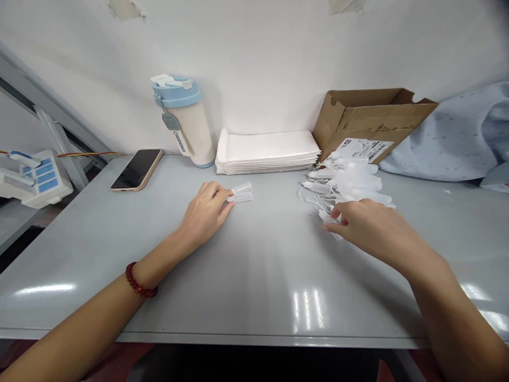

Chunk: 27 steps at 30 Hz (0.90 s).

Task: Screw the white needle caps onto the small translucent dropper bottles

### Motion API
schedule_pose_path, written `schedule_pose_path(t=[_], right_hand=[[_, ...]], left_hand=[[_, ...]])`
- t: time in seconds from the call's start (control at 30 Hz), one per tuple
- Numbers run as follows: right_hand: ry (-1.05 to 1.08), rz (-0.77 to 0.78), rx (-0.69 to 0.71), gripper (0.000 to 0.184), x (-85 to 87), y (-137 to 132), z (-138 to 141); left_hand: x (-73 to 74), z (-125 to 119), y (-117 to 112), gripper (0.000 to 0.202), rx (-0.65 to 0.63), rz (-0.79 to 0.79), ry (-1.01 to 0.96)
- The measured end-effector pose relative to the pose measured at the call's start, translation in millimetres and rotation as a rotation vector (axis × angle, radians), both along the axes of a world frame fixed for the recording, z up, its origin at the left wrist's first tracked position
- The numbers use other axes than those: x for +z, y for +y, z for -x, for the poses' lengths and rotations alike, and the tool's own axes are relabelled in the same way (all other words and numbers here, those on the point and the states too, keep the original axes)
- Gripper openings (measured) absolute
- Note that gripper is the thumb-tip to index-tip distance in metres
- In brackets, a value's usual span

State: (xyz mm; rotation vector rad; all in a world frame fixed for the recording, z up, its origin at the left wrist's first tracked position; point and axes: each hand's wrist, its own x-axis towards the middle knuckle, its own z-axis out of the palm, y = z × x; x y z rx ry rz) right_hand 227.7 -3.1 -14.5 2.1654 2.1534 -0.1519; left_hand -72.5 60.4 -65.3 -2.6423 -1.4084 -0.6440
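My left hand point(207, 212) rests on the grey table point(254, 276) with its fingers curled, pinching two small clear plastic pieces point(240, 193) that lie side by side at its fingertips. My right hand point(368, 225) lies at the near edge of a pile of small clear plastic pieces with white strings point(345, 183). Its thumb and fingers are closed on one piece from that pile, which is mostly hidden under the hand. A red bead bracelet sits on my left wrist.
At the back wall stand a white tumbler with a blue lid point(185, 122), a stack of white padded envelopes point(266, 152) and an open cardboard box point(369, 119). A phone point(137, 170) lies at the left. Blue-grey cloth point(457, 138) is heaped on the right.
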Motion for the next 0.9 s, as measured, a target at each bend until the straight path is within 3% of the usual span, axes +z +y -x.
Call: schedule_pose_path(t=[0.33, 0.7, 0.8, 0.9], right_hand=[[-0.090, 0.180, -0.031, 0.027, 10.7, 0.2, 8.3], [0.098, 0.084, 0.148, 0.026, 1.2, -5.9, 25.1], [0.221, -0.018, 0.283, 0.023, -1.7, -9.1, 35.3], [0.312, -0.148, 0.406, 0.022, -7.9, -12.3, 42.9]], left_hand=[[3.1, -0.1, -1.6, 0.019, 0.057, -0.126, 0.139], [2.4, -8.5, -2.2, 0.022, 0.089, -0.105, 0.083], [9.0, -12.0, -12.9, 0.024, 0.019, -0.055, -0.088], [19.7, -18.6, -29.9, 0.024, -0.183, 0.186, -0.342]])
